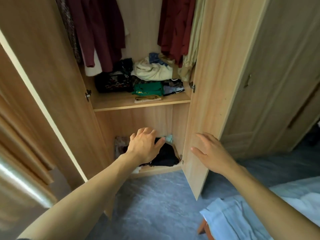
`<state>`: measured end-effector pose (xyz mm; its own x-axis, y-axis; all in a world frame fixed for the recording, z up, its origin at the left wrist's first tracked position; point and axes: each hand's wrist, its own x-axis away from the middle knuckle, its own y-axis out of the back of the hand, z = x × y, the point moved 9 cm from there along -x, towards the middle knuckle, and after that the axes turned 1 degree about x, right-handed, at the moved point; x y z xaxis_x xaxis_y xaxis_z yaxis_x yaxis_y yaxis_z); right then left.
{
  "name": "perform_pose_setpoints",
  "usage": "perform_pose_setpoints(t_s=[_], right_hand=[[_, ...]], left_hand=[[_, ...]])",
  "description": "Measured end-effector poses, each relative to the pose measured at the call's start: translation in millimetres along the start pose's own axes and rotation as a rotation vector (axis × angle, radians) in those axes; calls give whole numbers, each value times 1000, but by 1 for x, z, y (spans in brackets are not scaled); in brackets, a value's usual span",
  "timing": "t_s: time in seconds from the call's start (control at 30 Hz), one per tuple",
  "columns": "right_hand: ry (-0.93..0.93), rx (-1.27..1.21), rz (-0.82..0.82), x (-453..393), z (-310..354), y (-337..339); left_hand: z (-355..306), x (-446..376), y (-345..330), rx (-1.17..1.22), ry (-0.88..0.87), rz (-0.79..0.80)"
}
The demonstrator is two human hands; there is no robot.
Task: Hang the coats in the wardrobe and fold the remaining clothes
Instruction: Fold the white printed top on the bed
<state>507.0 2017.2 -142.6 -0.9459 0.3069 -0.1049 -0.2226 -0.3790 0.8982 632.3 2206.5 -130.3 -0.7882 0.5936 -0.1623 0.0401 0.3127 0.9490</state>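
both hands empty, fingers relaxed: left hand point(145, 146) before the wardrobe point(142, 103); right hand point(210, 152) beside its door point(213, 84).

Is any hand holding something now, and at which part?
No. The left hand is spread open above the dark clothes in the bottom compartment; the right hand is open beside the wardrobe door.

Soft daylight, slight blur, bowed edges

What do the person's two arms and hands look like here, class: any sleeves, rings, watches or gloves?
Both forearms are bare as far as the frame shows. The left hand and the right hand wear no gloves, and no ring or watch is visible. Only a dark edge, perhaps a sleeve, shows at the left arm's lower end.
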Motion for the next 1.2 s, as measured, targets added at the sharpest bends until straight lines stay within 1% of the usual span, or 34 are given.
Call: perform_pose_setpoints(t_s=[0.13,0.23,0.33,0.53,0.73,0.87,1.07,1.13,1.2], right_hand=[[-50,86,-35,44,2,-2],[-143,178,-17,81,-8,-3],[-197,215,-25,118,-17,11],[-334,180,-116,193,-58,42],[-462,137,-205,288,-119,67],[-498,142,-280,359,-161,93],[-551,227,-316,490,-234,139],[-590,187,-338,530,-258,153],[-624,93,-368,564,-277,161]], left_hand=[[-16,33,-2,142,-120,-44],[-28,50,-17,188,-137,1],[-47,69,-35,231,-159,77],[-108,93,-55,240,-256,129],[-215,136,-85,190,-414,220],[-313,175,-112,166,-517,266],[-461,254,-153,166,-654,342],[-496,273,-163,177,-689,378],[-519,287,-169,194,-711,407]])
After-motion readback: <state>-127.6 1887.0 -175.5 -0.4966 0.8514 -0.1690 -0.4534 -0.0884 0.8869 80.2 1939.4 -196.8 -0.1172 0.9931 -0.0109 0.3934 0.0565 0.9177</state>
